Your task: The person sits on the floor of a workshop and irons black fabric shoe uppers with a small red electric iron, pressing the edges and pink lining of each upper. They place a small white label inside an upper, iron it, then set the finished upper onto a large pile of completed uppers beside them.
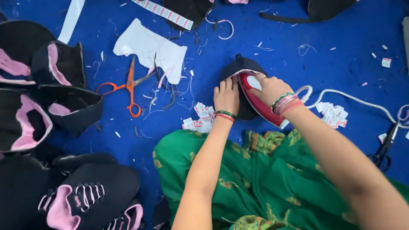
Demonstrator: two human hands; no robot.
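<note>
My right hand (271,88) grips the handle of a red and white electric iron (254,99), which rests on a dark navy fabric piece (243,67) lying on the blue cloth floor (332,34). My left hand (226,97) lies flat with fingers spread on the same dark piece, just left of the iron. Bangles circle both wrists. The iron's white cord (349,99) runs off to the right. A pile of small white and red labels (199,118) sits beside my left wrist.
Orange-handled scissors (128,89) and a white paper pattern (149,49) lie to the upper left. Black and pink sewn shoe uppers (51,102) are stacked at left. More labels (333,115) and black scissors (383,147) lie right. My green garment (255,179) covers the foreground.
</note>
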